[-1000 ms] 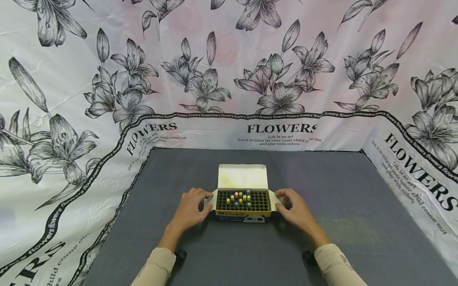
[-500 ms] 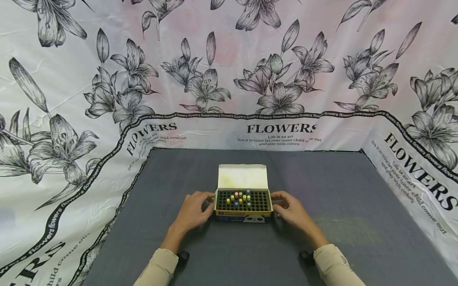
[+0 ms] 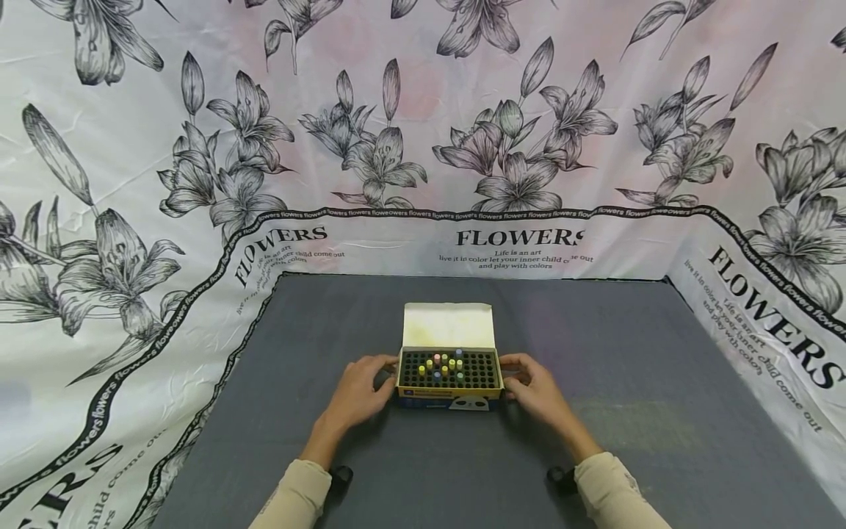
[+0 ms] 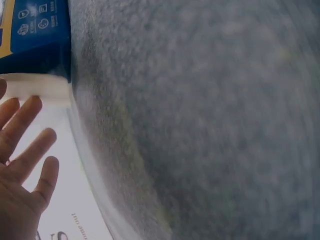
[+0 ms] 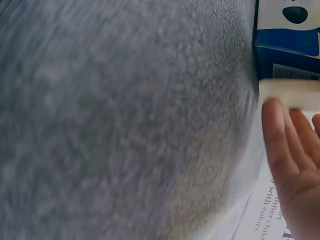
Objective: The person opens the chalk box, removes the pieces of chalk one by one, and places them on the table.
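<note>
A small cardboard box (image 3: pixel 429 394), blue and yellow with a panda face on its front, stands with its lid (image 3: pixel 449 325) raised at the back. Inside lies a black tray of round holes (image 3: pixel 484 373), with several yellow, pink, blue and green capped sticks (image 3: pixel 444 372) upright in it. My left hand (image 3: pixel 357 391) is at the box's left end, and in the left wrist view its extended fingers (image 4: pixel 31 107) reach toward a white side flap (image 4: pixel 42 89). At the right end, my right hand (image 3: pixel 538 389) has straight fingers (image 5: pixel 274 120) at the other flap (image 5: pixel 287 94).
A grey table surface (image 3: pixel 634 330) spreads around the box. White cloth printed with lilies and "FLOWERS" lettering (image 3: pixel 515 237) rises behind it and along both sides. Dark wrist cameras (image 3: pixel 560 479) sit below the wrists.
Both hands have moved inward to the box ends. The white side flaps, spread outward a second ago, now show only as thin strips along the sides. The box stays in place.
</note>
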`<act>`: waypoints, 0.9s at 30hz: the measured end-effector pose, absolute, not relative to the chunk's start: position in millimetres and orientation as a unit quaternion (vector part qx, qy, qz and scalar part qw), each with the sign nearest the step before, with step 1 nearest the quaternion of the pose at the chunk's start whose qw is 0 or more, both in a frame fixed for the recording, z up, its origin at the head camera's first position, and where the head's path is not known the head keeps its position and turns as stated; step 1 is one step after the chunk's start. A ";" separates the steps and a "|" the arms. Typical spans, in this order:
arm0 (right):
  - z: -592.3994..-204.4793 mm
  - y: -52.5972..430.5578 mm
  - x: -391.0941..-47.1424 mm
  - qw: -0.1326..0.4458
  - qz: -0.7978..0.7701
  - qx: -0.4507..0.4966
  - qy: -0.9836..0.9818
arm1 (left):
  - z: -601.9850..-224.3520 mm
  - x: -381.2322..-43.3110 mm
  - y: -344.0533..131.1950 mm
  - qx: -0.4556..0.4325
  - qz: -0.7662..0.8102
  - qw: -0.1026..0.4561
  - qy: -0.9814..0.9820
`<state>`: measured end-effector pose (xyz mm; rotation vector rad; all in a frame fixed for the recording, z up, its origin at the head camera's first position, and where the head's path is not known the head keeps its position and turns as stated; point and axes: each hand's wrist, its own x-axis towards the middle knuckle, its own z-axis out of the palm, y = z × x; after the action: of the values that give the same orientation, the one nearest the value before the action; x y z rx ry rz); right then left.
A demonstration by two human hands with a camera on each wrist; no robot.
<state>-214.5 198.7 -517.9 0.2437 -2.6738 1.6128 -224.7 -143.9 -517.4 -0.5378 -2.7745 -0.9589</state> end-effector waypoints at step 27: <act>-500.6 182.9 -225.8 0.307 0.332 0.138 -0.882 | -507.8 -233.0 -128.3 -0.197 -0.256 0.068 -0.944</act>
<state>-225.8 182.9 -500.6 0.3640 -2.3325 0.8772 -233.0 -128.3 -507.8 -0.5947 -2.8425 -0.7721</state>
